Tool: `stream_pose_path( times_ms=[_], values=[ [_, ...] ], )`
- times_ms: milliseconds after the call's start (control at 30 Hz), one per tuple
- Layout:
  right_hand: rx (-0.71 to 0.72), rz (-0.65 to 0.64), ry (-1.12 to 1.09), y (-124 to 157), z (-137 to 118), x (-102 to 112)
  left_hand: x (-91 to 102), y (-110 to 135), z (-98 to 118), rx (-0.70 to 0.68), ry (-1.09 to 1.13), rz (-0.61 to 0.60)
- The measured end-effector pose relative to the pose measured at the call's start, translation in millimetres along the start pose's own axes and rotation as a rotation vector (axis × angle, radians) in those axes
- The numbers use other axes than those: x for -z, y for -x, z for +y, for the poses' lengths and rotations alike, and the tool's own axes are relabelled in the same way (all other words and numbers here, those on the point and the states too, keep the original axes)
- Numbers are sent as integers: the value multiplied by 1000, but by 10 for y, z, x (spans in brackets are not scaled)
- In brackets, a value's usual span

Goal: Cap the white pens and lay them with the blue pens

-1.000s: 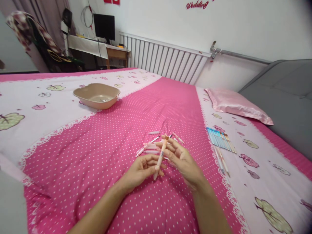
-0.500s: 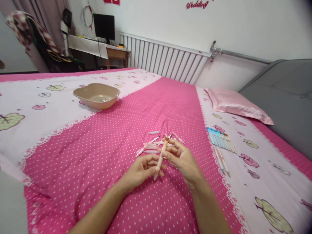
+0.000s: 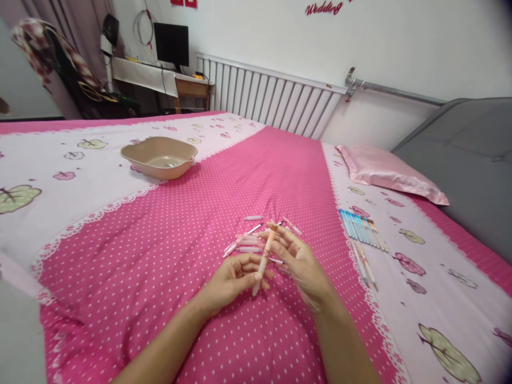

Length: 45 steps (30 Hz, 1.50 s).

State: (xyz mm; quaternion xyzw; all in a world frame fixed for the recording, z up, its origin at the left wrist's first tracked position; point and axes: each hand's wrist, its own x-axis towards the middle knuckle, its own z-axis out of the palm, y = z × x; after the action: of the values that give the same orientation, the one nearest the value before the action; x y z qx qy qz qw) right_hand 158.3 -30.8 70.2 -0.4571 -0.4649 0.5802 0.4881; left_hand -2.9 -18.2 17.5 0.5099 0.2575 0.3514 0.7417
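Note:
A pen (image 3: 264, 260) with a white lower barrel and a peach upper part, tipped orange-brown, is held slantwise above the bed. My left hand (image 3: 236, 274) pinches its lower end between thumb and fingers. Around the upper part, my right hand (image 3: 298, 261) has its thumb in front and fingers behind. Just beyond the hands lies a loose pile of pink and white pen parts (image 3: 248, 241), partly hidden by my right fingers. A row of blue and peach pens (image 3: 362, 229) lies off to the right, with a few more pens (image 3: 366, 264) nearer me.
A beige plastic basin (image 3: 160, 165) stands on the bed at left, with something small and clear inside. The pink dotted bedspread (image 3: 152, 256) is slightly wrinkled. A pink pillow (image 3: 392, 173) rests at right by the grey headboard (image 3: 464, 138). Behind is a white radiator (image 3: 272, 96).
My right fingers have shifted along the pen's upper part, and the fingertips now reach further out behind it. The left hand's pinch stays the same.

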Motion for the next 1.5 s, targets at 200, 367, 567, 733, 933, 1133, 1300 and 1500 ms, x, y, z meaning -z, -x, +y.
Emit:
stream_pose_path(
  times_ms=[200, 367, 567, 733, 933, 1133, 1300, 1500],
  values=[
    [1, -78, -47, 8, -16, 37, -4, -4, 3, 1, -8, -3],
    [7, -5, -35, -15, 18, 32, 8, 0, -16, -6, -23, -20],
    [63, 73, 48, -46, 96, 37, -3, 10, -8, 10, -25, -4],
    [61, 77, 57, -43, 74, -1, -14, 6, 16, -15, -8, -11],
    [-27, -122, -71, 3, 1, 10, 1, -6, 8, -24, 8, -33],
    [-16, -173, -38, -7, 18, 52, -10, 1, 24, -40, 17, -49],
    [-19, -115, -8, -18, 39, 49, -36, 7, 43, -39, 32, -40],
    [4, -22, 80, -14, 58, 25, -12, 6, 5, -22, 4, -28]
  ],
)
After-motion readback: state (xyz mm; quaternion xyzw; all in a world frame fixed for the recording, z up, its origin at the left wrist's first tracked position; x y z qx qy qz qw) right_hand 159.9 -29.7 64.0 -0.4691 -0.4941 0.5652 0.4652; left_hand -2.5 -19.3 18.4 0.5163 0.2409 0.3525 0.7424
